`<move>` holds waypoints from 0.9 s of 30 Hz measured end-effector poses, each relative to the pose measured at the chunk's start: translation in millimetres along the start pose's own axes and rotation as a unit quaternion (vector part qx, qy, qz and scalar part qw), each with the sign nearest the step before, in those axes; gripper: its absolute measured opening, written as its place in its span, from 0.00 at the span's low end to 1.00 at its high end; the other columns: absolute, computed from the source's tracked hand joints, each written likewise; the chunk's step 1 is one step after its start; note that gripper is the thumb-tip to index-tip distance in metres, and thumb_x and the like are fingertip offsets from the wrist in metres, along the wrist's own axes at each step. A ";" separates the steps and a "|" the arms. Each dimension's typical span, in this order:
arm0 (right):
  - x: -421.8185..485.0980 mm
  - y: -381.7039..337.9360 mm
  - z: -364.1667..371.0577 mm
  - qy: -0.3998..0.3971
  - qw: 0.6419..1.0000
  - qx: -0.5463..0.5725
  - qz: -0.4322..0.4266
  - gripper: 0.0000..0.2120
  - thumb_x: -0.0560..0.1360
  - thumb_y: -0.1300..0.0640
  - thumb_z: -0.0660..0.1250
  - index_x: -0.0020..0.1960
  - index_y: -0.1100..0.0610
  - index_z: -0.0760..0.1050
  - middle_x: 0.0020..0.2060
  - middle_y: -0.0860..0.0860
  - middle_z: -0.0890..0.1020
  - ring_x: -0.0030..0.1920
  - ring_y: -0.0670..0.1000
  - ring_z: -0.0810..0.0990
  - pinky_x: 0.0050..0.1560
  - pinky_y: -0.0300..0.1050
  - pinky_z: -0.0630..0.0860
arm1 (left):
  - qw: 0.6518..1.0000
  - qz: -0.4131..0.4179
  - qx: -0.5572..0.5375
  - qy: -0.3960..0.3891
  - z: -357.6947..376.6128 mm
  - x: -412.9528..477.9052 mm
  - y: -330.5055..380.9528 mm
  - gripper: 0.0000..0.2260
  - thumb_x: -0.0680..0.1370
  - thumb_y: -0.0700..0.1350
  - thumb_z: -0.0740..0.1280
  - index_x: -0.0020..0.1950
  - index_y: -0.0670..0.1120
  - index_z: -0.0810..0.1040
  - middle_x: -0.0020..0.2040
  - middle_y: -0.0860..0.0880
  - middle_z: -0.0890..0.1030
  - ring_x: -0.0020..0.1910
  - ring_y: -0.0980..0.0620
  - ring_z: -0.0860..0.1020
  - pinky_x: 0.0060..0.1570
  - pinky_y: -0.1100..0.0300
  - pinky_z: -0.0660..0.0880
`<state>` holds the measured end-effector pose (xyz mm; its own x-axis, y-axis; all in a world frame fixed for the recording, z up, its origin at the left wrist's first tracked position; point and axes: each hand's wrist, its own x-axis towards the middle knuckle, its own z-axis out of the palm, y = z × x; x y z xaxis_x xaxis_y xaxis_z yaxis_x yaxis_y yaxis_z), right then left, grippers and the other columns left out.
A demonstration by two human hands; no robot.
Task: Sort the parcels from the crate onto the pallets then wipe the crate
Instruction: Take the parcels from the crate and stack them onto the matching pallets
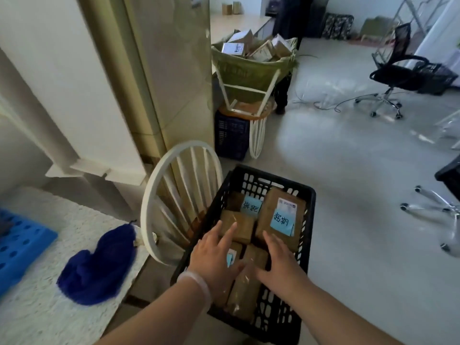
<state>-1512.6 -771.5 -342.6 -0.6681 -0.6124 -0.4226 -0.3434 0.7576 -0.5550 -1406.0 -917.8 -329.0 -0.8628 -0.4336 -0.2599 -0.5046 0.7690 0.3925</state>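
Both hands (216,255) (278,260) reach into crate (306,210) beside white chair (174,190).

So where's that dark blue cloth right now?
The dark blue cloth lies bunched on the pale mat at lower left, between the blue pallet and the white chair.

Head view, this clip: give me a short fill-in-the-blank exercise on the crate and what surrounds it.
1. The parcels lie in a crate whose colour is ____.
2. Both hands, the left hand and the right hand, reach into the ____.
3. The cloth left of the crate is dark ____.
4. The large parcel at the far right of the crate bears a light ____ note with handwriting.

Missing words: black; crate; blue; blue
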 end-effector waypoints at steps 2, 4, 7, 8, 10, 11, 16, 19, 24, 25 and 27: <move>16.2 22.7 -8.3 0.002 0.999 0.030 0.028 0.47 0.71 0.37 0.70 0.79 0.41 0.42 0.79 0.44 0.50 0.78 0.50 0.53 0.75 0.58 0.60 | 1.000 0.003 -0.003 -0.023 16.4 23.6 17.3 0.37 0.78 0.63 0.61 0.80 0.60 0.41 0.81 0.51 0.45 0.80 0.50 0.47 0.78 0.51 0.51; 30.3 41.5 -17.3 0.013 0.997 0.060 0.049 0.45 0.73 0.39 0.69 0.79 0.43 0.44 0.78 0.45 0.53 0.77 0.50 0.56 0.75 0.55 0.61 | 0.999 0.001 -0.009 -0.047 33.1 44.5 31.8 0.37 0.78 0.63 0.61 0.79 0.61 0.41 0.81 0.51 0.45 0.80 0.50 0.47 0.78 0.51 0.50; 51.7 63.9 -28.8 0.021 0.991 0.109 0.077 0.41 0.76 0.44 0.68 0.80 0.47 0.47 0.77 0.47 0.56 0.76 0.49 0.58 0.75 0.50 0.61 | 0.996 -0.004 -0.013 -0.084 54.5 75.7 49.5 0.36 0.79 0.62 0.60 0.79 0.61 0.40 0.81 0.51 0.44 0.80 0.48 0.48 0.77 0.50 0.51; 59.7 70.1 -31.6 0.022 0.988 0.127 0.084 0.40 0.77 0.45 0.68 0.80 0.47 0.47 0.77 0.47 0.57 0.76 0.49 0.59 0.74 0.49 0.61 | 0.995 -0.005 -0.007 -0.097 60.0 88.0 54.4 0.36 0.80 0.62 0.60 0.79 0.60 0.40 0.81 0.50 0.45 0.80 0.47 0.48 0.77 0.49 0.51; 76.7 80.1 -34.2 0.024 0.982 0.158 0.096 0.39 0.78 0.48 0.67 0.80 0.47 0.47 0.76 0.47 0.58 0.75 0.49 0.59 0.73 0.47 0.63 | 0.993 -0.002 0.014 -0.115 70.6 115.9 60.6 0.36 0.80 0.62 0.59 0.79 0.60 0.40 0.81 0.49 0.46 0.79 0.46 0.50 0.76 0.48 0.53; 85.7 83.5 -34.4 0.027 0.980 0.172 0.100 0.38 0.78 0.49 0.67 0.80 0.47 0.47 0.76 0.47 0.58 0.75 0.48 0.60 0.73 0.47 0.63 | 0.993 -0.003 0.022 -0.119 76.4 130.8 62.1 0.36 0.79 0.63 0.59 0.79 0.60 0.40 0.81 0.49 0.46 0.79 0.45 0.50 0.76 0.48 0.53; 130.5 94.5 -24.5 0.043 0.963 0.230 0.132 0.37 0.79 0.52 0.65 0.80 0.47 0.47 0.76 0.47 0.58 0.75 0.49 0.60 0.71 0.49 0.66 | 0.988 -0.030 0.010 -0.150 102.4 191.8 65.0 0.35 0.79 0.59 0.62 0.78 0.65 0.43 0.81 0.48 0.43 0.79 0.41 0.50 0.75 0.43 0.56; 152.3 106.1 -15.2 0.059 0.962 0.222 0.149 0.38 0.78 0.52 0.66 0.80 0.48 0.47 0.76 0.49 0.58 0.74 0.50 0.60 0.73 0.51 0.66 | 0.987 -0.012 0.049 -0.154 120.3 217.7 64.1 0.35 0.79 0.60 0.61 0.79 0.64 0.43 0.81 0.46 0.43 0.78 0.40 0.50 0.76 0.44 0.54; 173.2 113.1 -5.7 0.064 0.967 0.184 0.164 0.40 0.78 0.51 0.65 0.79 0.45 0.41 0.79 0.47 0.46 0.78 0.52 0.49 0.74 0.49 0.56 | 0.986 -0.028 0.071 -0.150 142.0 236.3 39.5 0.38 0.77 0.66 0.60 0.77 0.65 0.37 0.81 0.48 0.49 0.79 0.44 0.48 0.76 0.44 0.52; 177.2 112.5 -5.9 0.073 0.966 0.181 0.167 0.41 0.78 0.52 0.65 0.79 0.44 0.40 0.79 0.47 0.43 0.78 0.53 0.48 0.74 0.49 0.57 | 0.986 -0.018 0.088 -0.140 143.6 236.6 33.6 0.38 0.77 0.67 0.59 0.77 0.65 0.36 0.81 0.49 0.51 0.79 0.45 0.48 0.77 0.44 0.50; 186.8 112.3 -6.5 0.084 0.962 0.187 0.182 0.41 0.78 0.52 0.66 0.78 0.41 0.40 0.79 0.47 0.42 0.77 0.55 0.50 0.73 0.51 0.60 | 0.987 -0.005 0.098 -0.128 143.5 236.7 24.8 0.40 0.77 0.67 0.60 0.77 0.64 0.35 0.81 0.51 0.54 0.80 0.49 0.46 0.77 0.45 0.46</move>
<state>-1680.3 -799.3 -479.2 -0.8074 -0.2528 -0.5332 0.1736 0.7619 -0.6241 -1618.5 -933.9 -507.3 -0.8095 -0.3270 -0.4875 -0.4753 0.8526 0.2172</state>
